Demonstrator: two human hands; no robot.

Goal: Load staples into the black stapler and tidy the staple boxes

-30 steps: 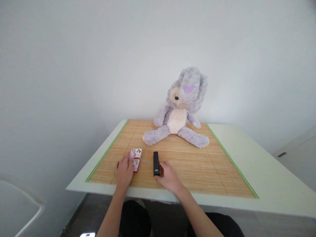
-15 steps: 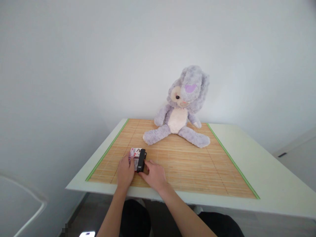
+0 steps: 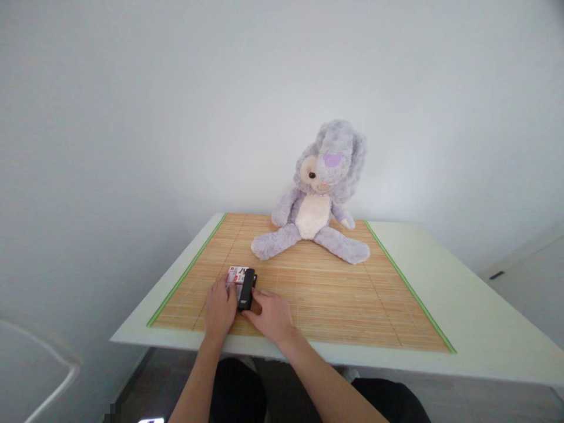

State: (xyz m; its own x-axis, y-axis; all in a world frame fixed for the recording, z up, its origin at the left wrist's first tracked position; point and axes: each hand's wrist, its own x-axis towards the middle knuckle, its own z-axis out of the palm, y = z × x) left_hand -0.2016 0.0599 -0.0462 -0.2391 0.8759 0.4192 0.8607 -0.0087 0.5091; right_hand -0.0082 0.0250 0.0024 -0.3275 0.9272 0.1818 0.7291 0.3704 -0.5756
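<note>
Left hand (image 3: 220,309) flat on small red-white box (image 3: 237,275), fingers together, pinning it to bamboo mat (image 3: 335,294). Right hand (image 3: 269,314) presses black stick-shaped device (image 3: 246,289) against box side (fingers closed on its near end). Plush rabbit (image 3: 316,200) sits well apart at surface back.

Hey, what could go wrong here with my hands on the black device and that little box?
The black device is pressed against the small red-and-white box between the left hand and right hand; pushing harder might dent the box. Both sit near the front edge of the bamboo mat, so a slip could send them off the table.
</note>
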